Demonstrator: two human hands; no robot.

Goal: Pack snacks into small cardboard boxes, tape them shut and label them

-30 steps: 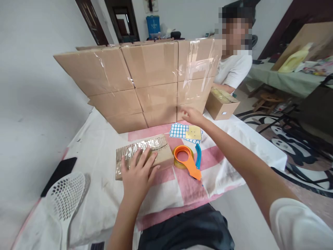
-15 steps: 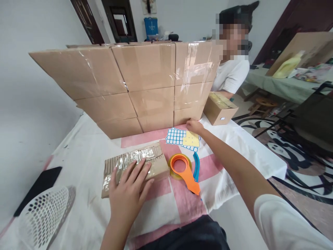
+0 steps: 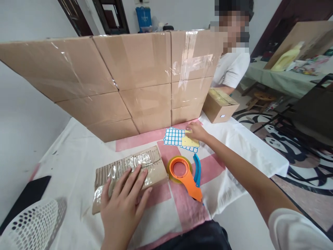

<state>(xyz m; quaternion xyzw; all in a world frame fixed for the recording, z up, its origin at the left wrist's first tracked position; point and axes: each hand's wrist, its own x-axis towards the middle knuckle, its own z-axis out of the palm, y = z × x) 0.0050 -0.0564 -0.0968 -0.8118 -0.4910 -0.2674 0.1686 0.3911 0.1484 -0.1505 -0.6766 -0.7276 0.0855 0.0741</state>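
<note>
My left hand (image 3: 125, 205) lies with spread fingers on top of a small cardboard box (image 3: 153, 158), whose upper face carries shiny clear tape. My right hand (image 3: 198, 132) is stretched out over the upper right part of the label sheets (image 3: 173, 136), which have blue-edged white labels and a bare yellow area. Its fingertips are drawn together at the yellow area; what they hold, if anything, is too small to make out. Between my hands lies an orange tape dispenser (image 3: 187, 180) on a roll of tape (image 3: 170, 173), beside a curved blue plastic piece (image 3: 197, 170).
A wall of stacked, taped cardboard boxes (image 3: 145, 66) rises at the back of the cloth-covered table (image 3: 75, 149). Another box (image 3: 221, 106) stands at the right, near a co-worker (image 3: 232, 71). At the left are a white perforated basket (image 3: 33, 222) and a flat black object (image 3: 28, 198).
My right hand has drawn back from the foot of the box wall to the label sheets. My left hand still rests on the small box. The view has shifted slightly.
</note>
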